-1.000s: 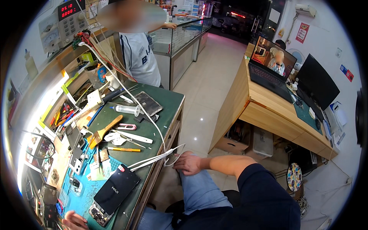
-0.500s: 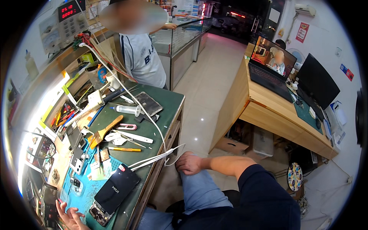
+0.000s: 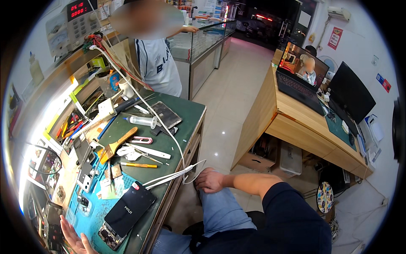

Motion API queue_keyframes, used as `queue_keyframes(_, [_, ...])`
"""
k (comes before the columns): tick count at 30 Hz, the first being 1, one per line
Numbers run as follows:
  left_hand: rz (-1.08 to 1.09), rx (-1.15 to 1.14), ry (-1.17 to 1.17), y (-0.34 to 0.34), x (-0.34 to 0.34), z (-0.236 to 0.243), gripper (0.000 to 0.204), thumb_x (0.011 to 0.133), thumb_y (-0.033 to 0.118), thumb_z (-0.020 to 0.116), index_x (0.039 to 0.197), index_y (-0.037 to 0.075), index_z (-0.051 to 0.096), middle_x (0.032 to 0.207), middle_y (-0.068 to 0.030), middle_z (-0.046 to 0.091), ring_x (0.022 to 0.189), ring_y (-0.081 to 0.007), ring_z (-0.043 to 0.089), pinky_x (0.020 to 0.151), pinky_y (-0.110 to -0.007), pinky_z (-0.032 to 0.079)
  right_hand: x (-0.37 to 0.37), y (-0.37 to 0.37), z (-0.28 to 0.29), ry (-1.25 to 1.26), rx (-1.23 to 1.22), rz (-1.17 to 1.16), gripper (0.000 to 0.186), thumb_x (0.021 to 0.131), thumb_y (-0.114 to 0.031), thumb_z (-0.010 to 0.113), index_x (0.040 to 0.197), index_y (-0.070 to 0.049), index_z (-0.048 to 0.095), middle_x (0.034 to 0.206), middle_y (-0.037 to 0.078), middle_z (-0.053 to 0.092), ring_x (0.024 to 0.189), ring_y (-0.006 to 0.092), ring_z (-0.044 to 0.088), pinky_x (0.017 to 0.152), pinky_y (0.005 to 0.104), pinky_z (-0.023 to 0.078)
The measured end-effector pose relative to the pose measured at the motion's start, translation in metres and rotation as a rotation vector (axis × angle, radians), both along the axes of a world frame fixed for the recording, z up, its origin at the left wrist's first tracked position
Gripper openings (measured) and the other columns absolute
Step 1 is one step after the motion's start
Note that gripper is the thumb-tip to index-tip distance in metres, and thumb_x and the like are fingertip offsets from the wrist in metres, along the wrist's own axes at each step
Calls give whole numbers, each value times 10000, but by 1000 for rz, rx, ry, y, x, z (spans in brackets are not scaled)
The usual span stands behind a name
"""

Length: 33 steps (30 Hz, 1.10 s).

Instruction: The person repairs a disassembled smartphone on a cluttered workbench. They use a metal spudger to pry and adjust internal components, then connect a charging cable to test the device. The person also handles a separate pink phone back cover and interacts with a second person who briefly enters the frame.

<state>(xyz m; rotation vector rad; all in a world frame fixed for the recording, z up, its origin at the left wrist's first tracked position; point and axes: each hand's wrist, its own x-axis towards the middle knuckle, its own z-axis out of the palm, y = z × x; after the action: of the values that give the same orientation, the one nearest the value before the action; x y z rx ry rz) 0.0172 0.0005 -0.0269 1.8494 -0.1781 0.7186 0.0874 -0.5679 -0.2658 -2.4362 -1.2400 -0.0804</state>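
Note:
At the lower left, my left hand [image 3: 75,240] is held up with its fingers apart and nothing in them, partly cut off by the frame. Close beside it, on the blue mat [image 3: 94,213], lies an opened phone with a bare circuit board [image 3: 111,238] at its near end. A black panel [image 3: 129,208] covers the rest of that phone. My right hand [image 3: 209,180] rests on my knee, fingers laid over the jeans. Further up the mat are a small smartwatch-like device [image 3: 83,200], a silver phone part [image 3: 86,178] and tweezers [image 3: 110,174].
A wooden brush [image 3: 119,143], a syringe [image 3: 144,122], a pink cutter [image 3: 141,140] and white cables [image 3: 173,172] lie on the green bench. A person in a white jersey [image 3: 157,67] stands beyond it. A laptop [image 3: 301,82] and a monitor [image 3: 352,91] occupy the wooden desk at right.
My left hand has shifted slightly left and its fingers have straightened. The right hand stays on the knee.

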Motion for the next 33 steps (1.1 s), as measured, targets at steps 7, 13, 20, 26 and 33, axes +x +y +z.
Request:
queue_keyframes(7, [39,39,29,-3,2,-1,573,1066,25,539,1610,-34,366,1543,-232,529,1323,-300,584,1136,-413,475,1,0,-6,7,7,0,244,893,-243,625,991,-64,758,1107,100,736,1143,318,662,1031,476,513])
queue_keyframes(13, [152,53,72,13,3,-16,629,1038,26,539,1637,9,346,1556,-191,489,1313,-286,556,1176,-431,406,5,4,-4,1,6,21,243,879,-232,619,980,-57,754,1103,107,736,1137,320,660,1032,480,512])
queue_keyframes(20, [148,68,87,-5,0,4,585,1028,-91,593,1574,-59,387,1380,-253,627,1231,-329,647,1089,-432,526,4,2,-4,2,33,28,247,875,-228,612,968,-45,748,1085,116,734,1130,330,657,1051,480,504])
queue_keyframes(26, [177,81,122,-5,-2,7,573,1035,-90,588,1571,-63,389,1373,-245,631,1215,-319,649,1082,-423,525,3,-2,-8,-6,-61,-4,343,877,-256,621,1107,-51,771,1234,125,732,1226,323,638,1158,509,459])
queue_keyframes(33, [160,45,115,-2,0,0,561,1046,-39,548,1587,-28,399,1448,-214,566,1267,-285,597,1115,-410,469,8,-2,-15,43,-83,37,430,870,-278,574,1220,-74,723,1328,119,702,1299,339,622,1301,569,311])
